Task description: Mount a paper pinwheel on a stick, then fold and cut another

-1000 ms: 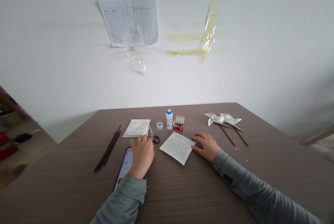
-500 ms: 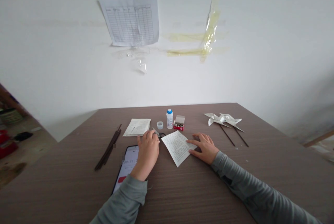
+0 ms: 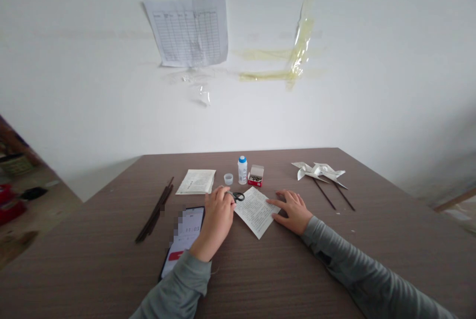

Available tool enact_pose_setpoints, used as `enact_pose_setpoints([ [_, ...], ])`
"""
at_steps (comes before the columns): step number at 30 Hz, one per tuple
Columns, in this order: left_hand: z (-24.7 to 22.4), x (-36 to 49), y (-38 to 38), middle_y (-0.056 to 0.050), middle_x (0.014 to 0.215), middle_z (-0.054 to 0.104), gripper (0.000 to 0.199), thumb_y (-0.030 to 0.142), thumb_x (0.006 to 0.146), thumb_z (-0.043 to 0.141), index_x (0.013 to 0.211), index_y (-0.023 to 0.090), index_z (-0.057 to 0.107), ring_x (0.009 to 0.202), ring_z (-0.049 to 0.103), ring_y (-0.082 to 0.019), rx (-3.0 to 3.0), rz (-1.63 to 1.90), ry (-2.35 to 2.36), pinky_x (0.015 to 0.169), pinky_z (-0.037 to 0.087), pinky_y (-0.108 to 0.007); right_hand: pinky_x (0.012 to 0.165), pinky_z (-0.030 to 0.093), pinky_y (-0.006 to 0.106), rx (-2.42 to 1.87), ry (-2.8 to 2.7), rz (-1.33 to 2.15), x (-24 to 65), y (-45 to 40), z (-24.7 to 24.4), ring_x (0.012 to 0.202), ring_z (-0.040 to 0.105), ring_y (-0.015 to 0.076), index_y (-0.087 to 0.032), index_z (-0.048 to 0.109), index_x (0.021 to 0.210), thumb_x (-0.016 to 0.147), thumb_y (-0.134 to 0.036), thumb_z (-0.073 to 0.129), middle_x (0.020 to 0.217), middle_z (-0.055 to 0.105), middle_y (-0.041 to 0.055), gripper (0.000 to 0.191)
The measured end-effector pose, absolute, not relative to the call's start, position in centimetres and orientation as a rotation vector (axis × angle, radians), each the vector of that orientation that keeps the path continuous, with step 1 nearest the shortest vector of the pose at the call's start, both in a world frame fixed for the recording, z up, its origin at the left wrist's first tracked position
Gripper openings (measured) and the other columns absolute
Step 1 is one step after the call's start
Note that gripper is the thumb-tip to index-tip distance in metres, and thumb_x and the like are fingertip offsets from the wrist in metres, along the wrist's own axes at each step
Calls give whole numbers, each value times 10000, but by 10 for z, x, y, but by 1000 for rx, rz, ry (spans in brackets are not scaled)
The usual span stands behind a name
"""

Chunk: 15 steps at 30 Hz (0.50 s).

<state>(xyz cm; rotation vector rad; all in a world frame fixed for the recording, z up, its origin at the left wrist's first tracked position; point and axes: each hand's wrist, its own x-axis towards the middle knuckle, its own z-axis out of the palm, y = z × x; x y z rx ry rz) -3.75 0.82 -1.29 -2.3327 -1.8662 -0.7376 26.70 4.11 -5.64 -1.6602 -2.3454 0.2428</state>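
Though half-hidden, scissors (image 3: pixel 236 196) in left hand (image 3: pixel 218 215)

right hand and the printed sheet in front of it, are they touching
Touching. The head view shows it: the right hand has its index fingertip laid on the printed sheet, near its right corner, with no gap showing.

You wear long grey-green sleeves, loose at the left cuff (image 3: pixel 198 268). Your right sleeve (image 3: pixel 366 264) is wrinkled, with a small dark patch (image 3: pixel 324 258) near the wrist.
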Motion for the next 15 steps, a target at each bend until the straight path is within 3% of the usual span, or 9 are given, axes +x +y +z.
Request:
enact_pose_setpoints([
  [10, -20, -16, -7, -163, 1638, 863, 268, -7, 1038, 801, 1023, 257, 846, 1670, 741, -448, -2647, -706, -1857, 1469, 510, -880, 1515, 418, 808, -1667, -2359, 334, 267, 38, -43, 1792, 600, 497, -439, 877, 1722, 1166, -424, 813, 1862, 724, 177, 560],
  [15, -13, -12, -10, -184, 1635, 866, 345, 59, 1044, 866, 1335, 245, 872, 1654, 765, -451, -2565, -575, -1980, 1445, 550, -851, 1517, 444, 793, -1614, -2339, 287, 259, 36, -47, 1779, 616, 489, -404, 904, 1689, 1137, -315, 839, 1824, 758, 176, 563],
])
